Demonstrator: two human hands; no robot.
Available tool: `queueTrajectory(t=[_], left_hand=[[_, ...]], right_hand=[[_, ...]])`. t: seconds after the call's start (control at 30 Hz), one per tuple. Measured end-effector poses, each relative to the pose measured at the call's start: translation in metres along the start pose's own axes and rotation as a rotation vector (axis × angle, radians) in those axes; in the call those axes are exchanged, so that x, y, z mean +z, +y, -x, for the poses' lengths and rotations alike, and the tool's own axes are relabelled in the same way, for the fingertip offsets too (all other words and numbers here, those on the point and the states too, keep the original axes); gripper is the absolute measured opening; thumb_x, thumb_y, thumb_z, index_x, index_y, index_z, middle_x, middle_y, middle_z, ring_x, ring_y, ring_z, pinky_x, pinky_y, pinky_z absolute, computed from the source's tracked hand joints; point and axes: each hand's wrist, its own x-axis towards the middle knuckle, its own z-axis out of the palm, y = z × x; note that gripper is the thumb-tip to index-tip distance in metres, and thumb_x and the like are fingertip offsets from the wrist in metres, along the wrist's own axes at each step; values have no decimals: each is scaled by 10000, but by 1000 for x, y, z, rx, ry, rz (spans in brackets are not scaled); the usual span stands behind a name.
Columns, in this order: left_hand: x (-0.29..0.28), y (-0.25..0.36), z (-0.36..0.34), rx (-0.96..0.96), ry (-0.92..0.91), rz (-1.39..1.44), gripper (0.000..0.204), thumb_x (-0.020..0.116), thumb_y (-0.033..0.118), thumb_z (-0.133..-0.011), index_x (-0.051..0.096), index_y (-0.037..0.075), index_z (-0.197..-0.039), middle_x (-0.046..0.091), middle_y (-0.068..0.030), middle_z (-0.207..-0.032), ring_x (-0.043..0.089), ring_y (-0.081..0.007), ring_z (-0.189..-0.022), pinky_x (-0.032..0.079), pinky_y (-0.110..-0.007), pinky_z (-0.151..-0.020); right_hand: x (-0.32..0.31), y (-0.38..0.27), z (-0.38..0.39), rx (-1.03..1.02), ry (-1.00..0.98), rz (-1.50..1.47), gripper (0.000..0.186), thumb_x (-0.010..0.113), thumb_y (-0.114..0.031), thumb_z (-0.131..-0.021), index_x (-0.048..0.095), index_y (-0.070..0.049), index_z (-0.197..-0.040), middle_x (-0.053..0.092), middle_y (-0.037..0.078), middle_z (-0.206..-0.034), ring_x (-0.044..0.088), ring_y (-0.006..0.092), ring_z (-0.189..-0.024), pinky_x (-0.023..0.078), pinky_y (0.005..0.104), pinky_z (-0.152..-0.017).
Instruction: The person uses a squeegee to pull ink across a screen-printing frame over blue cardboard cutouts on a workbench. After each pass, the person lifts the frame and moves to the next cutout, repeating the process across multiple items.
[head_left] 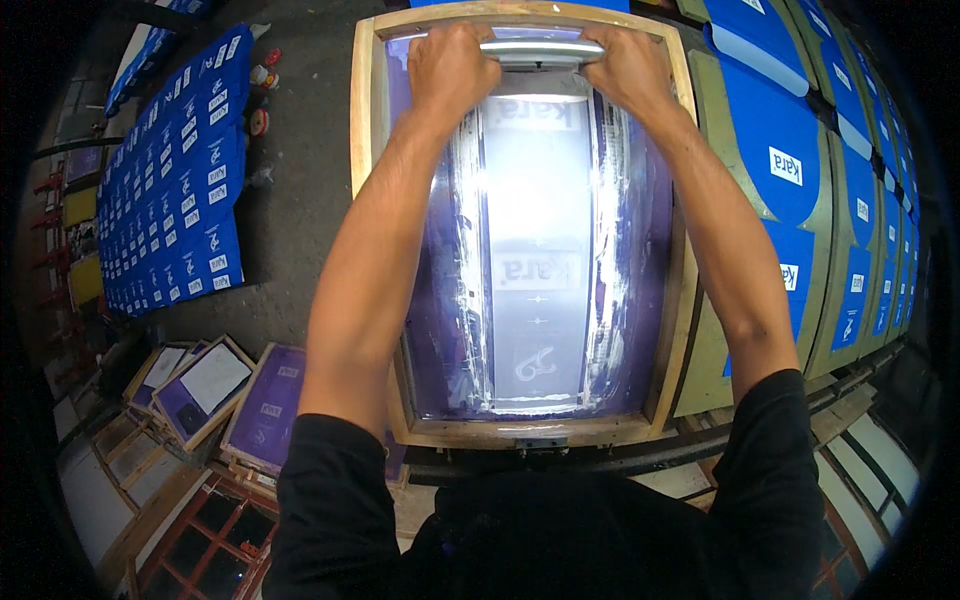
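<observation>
A wooden-framed screen (452,290) with a purple coated mesh lies in front of me, a paler printed strip down its middle and streaks of white ink along both sides of that strip. At the far end of the frame, a squeegee (540,48) with a metal bar spans between my hands. My left hand (450,65) is closed on the bar's left end, and my right hand (625,70) is closed on its right end. Both forearms reach over the frame from the lower edge.
Olive boards carrying blue printed pieces (775,165) line the right. On the left, printed blue sheets (170,185) lie beside the grey floor (290,160). Several spare framed screens (262,418) are stacked at the lower left, near red grid frames (200,545).
</observation>
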Motion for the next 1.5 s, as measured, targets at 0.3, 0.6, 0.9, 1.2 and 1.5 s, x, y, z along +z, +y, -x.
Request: queueTrajectory(t=[0.3, 0.6, 0.9, 1.2, 1.5], left_hand=[[-11, 11, 9, -159, -104, -39, 416, 658, 144, -696, 759, 67, -1093, 728, -193, -1060, 685, -395, -999, 531, -450, -927], [-29, 43, 77, -165, -102, -8, 383, 628, 45, -702, 785, 100, -1047, 736, -162, -1019, 676, -351, -959, 422, -486, -887], [-61, 78, 185, -182, -92, 33, 304, 628, 10, -690, 781, 80, -943, 724, -134, -962, 663, -332, -941, 419, -462, -860], [-90, 111, 303, -136, -85, 8, 259, 638, 14, -686, 764, 67, -906, 702, -129, -914, 651, -322, -940, 420, -466, -833], [-116, 142, 414, -112, -82, -31, 271, 657, 17, -672, 756, 83, -916, 691, -104, -919, 643, -293, -964, 420, -457, -852]], right_hand=[[-6, -13, 10, 55, -20, 20, 357, 674, -152, -695, 772, -194, -1036, 721, 197, -855, 699, 395, -828, 556, 486, -775], [-24, -42, 81, 185, -86, -23, 388, 631, -91, -706, 781, -189, -1050, 728, 206, -874, 708, 393, -828, 562, 487, -773], [-53, -91, 186, 197, -65, -40, 301, 638, -65, -706, 777, -147, -959, 734, 158, -882, 705, 364, -814, 556, 475, -738], [-73, -136, 301, 211, -61, -68, 288, 667, -51, -686, 767, -159, -934, 731, 95, -924, 701, 330, -853, 563, 459, -757], [-94, -180, 410, 211, -56, -39, 246, 703, -48, -694, 762, -163, -904, 719, 69, -898, 693, 303, -884, 553, 433, -768]])
